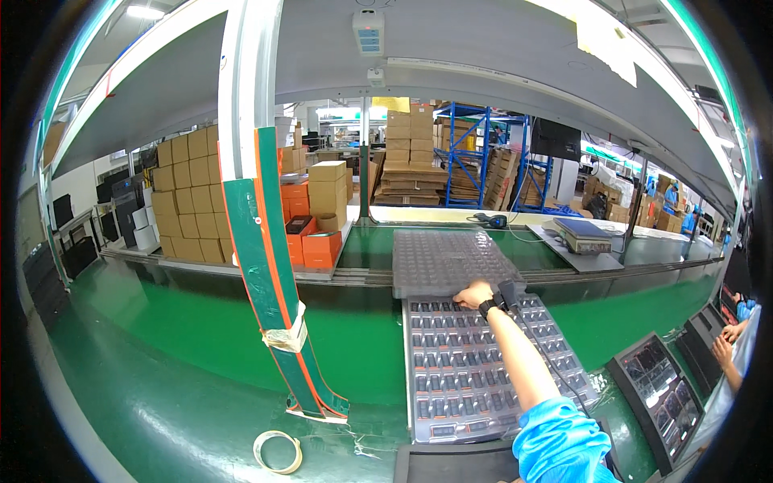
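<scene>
My right hand (476, 295), in a blue sleeve with a dark watch at the wrist, reaches to the far edge of a clear plastic tray (416, 394). The tray has rows of pockets with small dark parts (444, 361) in them. My fingers are bent together over its far row; what they pinch, if anything, is too small to make out. Just right of my wrist is a black device (509, 292), with a black cord (551, 366) running down beside my forearm. Another clear pocketed tray (451, 256) lies behind the hand. My left hand is out of view.
A taped green post (270, 241) stands left of the trays, near a tape roll (278, 452). Orange boxes (320, 249) and a scale (581, 236) are at the back. On the right, a black tray (659, 394) lies near a co-worker's hands (725, 344).
</scene>
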Tool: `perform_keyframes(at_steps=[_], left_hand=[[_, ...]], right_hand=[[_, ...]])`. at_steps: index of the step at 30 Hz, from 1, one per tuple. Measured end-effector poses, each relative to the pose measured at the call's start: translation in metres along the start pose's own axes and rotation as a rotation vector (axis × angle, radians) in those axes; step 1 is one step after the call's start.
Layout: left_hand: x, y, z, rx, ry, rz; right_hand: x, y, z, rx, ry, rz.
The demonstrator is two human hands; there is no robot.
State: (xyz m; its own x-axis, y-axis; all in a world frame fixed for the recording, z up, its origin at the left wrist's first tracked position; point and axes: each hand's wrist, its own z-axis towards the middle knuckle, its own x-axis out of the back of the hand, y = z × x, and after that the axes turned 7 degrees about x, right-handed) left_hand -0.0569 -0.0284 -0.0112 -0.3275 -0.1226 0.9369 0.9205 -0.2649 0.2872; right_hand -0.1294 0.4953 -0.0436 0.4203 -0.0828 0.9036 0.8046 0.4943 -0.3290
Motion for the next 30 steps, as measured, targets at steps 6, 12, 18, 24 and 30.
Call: perform_keyframes(at_steps=[6,12,18,24,30], left_hand=[[0.007,-0.002,-0.001,-0.045,0.0,0.067],[0.013,0.0,-0.001,-0.042,-0.021,0.073],[0.015,-0.002,-0.001,-0.09,-0.005,0.098],[0.009,-0.007,-0.003,-0.128,-0.057,0.08],[0.003,-0.006,-0.008,-0.166,-0.006,0.093]], right_hand=[[0.005,-0.018,-0.018,-0.099,-0.053,-0.033],[0.012,-0.021,-0.027,-0.096,-0.056,-0.061],[0.015,-0.021,-0.021,-0.123,-0.08,-0.088],[0.018,-0.049,-0.038,-0.134,-0.015,-0.213],[0.011,-0.045,-0.037,0.002,-0.01,-0.305]])
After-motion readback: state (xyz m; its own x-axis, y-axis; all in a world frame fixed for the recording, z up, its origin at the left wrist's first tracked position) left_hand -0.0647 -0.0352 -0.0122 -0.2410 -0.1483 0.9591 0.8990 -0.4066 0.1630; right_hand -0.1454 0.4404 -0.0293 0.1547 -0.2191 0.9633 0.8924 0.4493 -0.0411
